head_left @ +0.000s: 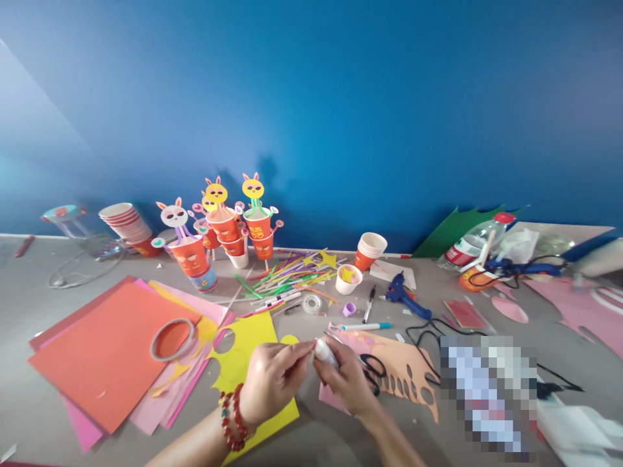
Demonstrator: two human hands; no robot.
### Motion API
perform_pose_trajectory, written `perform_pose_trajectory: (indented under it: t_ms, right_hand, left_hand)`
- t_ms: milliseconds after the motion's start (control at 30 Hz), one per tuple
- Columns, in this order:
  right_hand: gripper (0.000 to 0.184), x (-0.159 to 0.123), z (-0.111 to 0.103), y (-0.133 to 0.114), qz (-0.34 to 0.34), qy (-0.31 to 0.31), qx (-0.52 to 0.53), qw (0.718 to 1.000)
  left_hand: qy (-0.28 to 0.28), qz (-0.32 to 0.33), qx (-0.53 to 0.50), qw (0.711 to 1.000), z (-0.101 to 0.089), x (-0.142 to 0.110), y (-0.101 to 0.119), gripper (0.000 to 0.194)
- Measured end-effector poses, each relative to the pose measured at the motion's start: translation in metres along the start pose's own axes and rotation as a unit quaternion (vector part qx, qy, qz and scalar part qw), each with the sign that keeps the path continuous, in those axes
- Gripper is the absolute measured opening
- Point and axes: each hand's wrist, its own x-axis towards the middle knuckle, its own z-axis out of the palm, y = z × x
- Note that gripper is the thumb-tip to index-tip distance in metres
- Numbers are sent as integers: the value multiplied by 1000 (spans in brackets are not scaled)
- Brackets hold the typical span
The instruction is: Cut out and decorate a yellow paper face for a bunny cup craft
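My right hand (343, 371) is wrapped round a white glue stick (325, 352), its white end pointing up toward my left hand. The fingers of my left hand (275, 379) are pinched together beside that end; whatever small piece they hold is too small to make out. Beneath my left wrist lies a yellow sheet (265, 327) with round cutouts. Black-handled scissors (374, 370) rest just right of my right hand, on peach cut paper (406, 370). A small purple cap (349, 309) stands behind my hands.
Orange paper (111, 350) and a tape roll (172, 339) lie left. Cups with bunny faces (187, 256) stand behind, near pipe cleaners (282, 275). A white cup (348, 279), blue glue gun (406, 296) with black cord, and bottle (470, 243) are farther right. One right-hand patch is pixelated.
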Motion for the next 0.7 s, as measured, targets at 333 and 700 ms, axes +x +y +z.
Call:
perform_pose_trajectory:
  t_ms: [333,700]
  right_hand:
    - [14,1,-1,-1,-2,-6,11,1000]
    - [13,2,0,-7,24,43,65,997]
  left_hand:
    - [21,-24,-28,999,2,2,0,18]
    - [0,-310,-229,923,8,5,2,21]
